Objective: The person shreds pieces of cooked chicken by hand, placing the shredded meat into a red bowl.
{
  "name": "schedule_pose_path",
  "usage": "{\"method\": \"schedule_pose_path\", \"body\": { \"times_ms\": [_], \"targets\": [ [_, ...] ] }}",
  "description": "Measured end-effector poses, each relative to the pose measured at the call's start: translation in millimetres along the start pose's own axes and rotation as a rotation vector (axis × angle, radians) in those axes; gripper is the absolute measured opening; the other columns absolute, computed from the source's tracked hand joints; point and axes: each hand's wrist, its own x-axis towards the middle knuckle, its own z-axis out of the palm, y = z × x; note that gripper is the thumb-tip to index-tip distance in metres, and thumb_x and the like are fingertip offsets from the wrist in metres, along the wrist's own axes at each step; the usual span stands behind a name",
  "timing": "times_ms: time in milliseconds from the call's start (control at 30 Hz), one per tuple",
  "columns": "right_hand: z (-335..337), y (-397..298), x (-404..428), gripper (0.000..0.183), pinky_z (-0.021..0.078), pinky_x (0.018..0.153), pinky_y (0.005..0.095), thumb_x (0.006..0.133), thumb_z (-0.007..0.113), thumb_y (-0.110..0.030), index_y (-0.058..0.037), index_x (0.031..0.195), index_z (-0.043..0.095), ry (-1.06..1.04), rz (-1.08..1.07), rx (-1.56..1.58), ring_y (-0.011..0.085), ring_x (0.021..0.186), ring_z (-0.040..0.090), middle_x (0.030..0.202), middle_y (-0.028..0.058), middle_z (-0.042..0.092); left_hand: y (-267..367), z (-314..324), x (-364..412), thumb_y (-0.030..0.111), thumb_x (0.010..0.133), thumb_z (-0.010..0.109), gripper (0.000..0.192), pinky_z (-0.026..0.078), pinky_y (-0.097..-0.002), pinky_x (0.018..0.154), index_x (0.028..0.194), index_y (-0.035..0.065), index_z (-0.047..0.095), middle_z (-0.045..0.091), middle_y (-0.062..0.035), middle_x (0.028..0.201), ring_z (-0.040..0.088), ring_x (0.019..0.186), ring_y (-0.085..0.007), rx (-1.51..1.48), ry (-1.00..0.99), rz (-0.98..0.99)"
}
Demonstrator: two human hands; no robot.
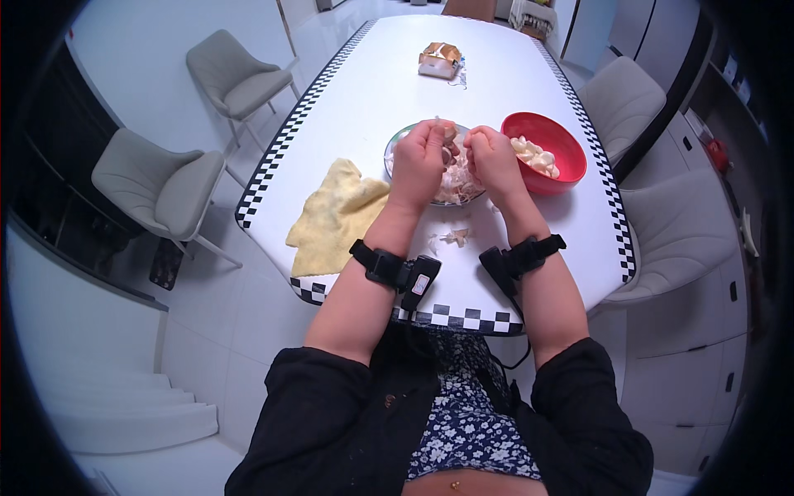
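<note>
My left hand (420,162) is closed around a piece of garlic with papery skin (450,133), held above a plate (392,144) heaped with garlic skins (459,185). Close beside it, my right hand (494,160) has its fingers curled in. Whether anything is pinched in them is hidden. Just right of that hand, a red bowl (567,146) holds several peeled garlic cloves (535,156). Loose scraps of skin (458,237) lie on the white table (366,111) between my forearms.
A yellow cloth (338,217) lies left of my left forearm. An opened package (440,60) stands at the table's far end. Grey chairs (180,192) flank the checker-edged table. Black straps with small devices (422,282) sit on both forearms, and a cable hangs down.
</note>
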Motion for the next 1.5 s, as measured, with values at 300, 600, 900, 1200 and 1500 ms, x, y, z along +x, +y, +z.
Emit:
{"method": "schedule_pose_path", "body": {
  "times_ms": [300,600,900,1200,1500],
  "targets": [
    [1.3,-6.2,-9.2,0.026,0.0501,0.061,0.0337,0.085,0.056,-0.021,0.0027,0.085,0.066,0.055,-0.228,-0.320,0.0246,0.065,0.065,0.074,0.0177,0.066,-2.8,-6.0,5.8,0.021,0.096,0.054,0.031,0.048,-0.0192,0.060,0.117,-0.0013,0.056,0.067,-0.0076,0.094,0.058,0.067,-0.0064,-0.335,-0.039,-0.149],
    [-3.7,-12.5,-11.1,0.019,0.0409,0.049,0.0223,0.085,0.062,-0.015,0.0040,0.086,0.065,0.007,-0.158,0.098,0.0056,0.055,0.052,0.064,0.0011,0.061,-3.4,-8.7,4.5,0.012,0.089,0.063,0.026,0.047,-0.0195,0.056,0.113,0.0018,0.062,0.065,-0.0020,0.090,0.056,0.061,-0.0055,-0.066,-0.122,-0.177],
    [-5.4,-11.1,-11.2,0.018,0.0397,0.049,0.0211,0.083,0.061,-0.014,0.0039,0.082,0.065,-0.046,-0.136,0.129,0.0050,0.055,0.052,0.064,0.0011,0.061,-11.8,-10.1,6.6,0.005,0.084,0.065,0.025,0.048,-0.0199,0.057,0.108,0.0023,0.066,0.063,-0.0046,0.095,0.058,0.064,-0.0057,0.392,-0.053,0.312],
    [-6.3,-4.2,-6.2,0.021,0.0449,0.053,0.0262,0.079,0.059,-0.016,0.0041,0.079,0.065,0.136,-0.195,0.001,0.0092,0.055,0.054,0.059,0.0047,0.060,7.2,-7.8,2.1,0.008,0.088,0.062,0.026,0.049,-0.0208,0.056,0.113,0.0008,0.061,0.064,-0.0069,0.102,0.058,0.064,-0.0082,-0.137,-0.113,-0.166],
    [-7.3,-0.7,-5.6,0.021,0.0490,0.057,0.0296,0.078,0.061,-0.018,0.0027,0.079,0.065,0.123,-0.221,-0.251,0.0171,0.057,0.062,0.063,0.0113,0.064,3.2,-20.8,8.0,0.009,0.091,0.055,0.029,0.048,-0.0200,0.053,0.118,-0.0003,0.055,0.065,-0.0130,0.103,0.060,0.065,-0.0113,-0.539,-0.090,-0.267]
  ]
}}
